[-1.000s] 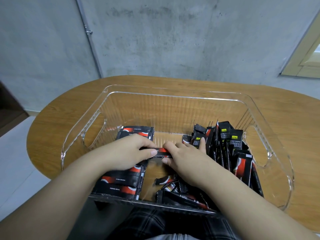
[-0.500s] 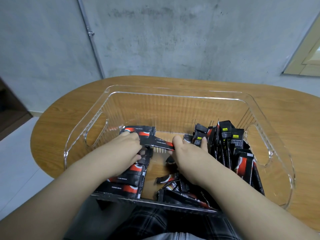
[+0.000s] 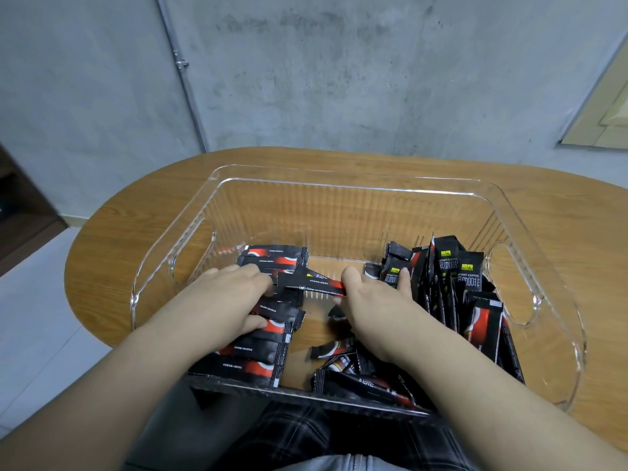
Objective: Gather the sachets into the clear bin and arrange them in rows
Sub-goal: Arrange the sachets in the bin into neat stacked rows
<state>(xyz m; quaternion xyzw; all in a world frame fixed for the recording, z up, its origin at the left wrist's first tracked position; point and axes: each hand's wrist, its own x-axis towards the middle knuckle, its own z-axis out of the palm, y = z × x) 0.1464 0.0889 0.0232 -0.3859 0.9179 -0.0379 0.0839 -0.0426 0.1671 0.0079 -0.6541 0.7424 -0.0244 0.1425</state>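
Note:
A clear plastic bin (image 3: 343,180) stands on the wooden table (image 3: 112,239). Both my hands are inside it. One black-and-red sachet (image 3: 311,283) spans between them: my left hand (image 3: 227,297) holds its left end and my right hand (image 3: 370,304) pinches its right end. Under my left hand a row of flat sachets (image 3: 268,258) runs along the bin's left side. Upright sachets (image 3: 455,270) with yellow labels lean against the right wall. Loose sachets (image 3: 339,348) lie jumbled at the near middle.
The bin has cut-out handles on its left (image 3: 190,256) and right (image 3: 513,283) walls. Bare bin floor shows at the far middle. A grey concrete wall with a pipe (image 3: 183,69) rises behind the table. My lap sits below the near rim.
The sachet between my hands has moved away from me and to the left, over the flat row. My left hand now reaches further into that row.

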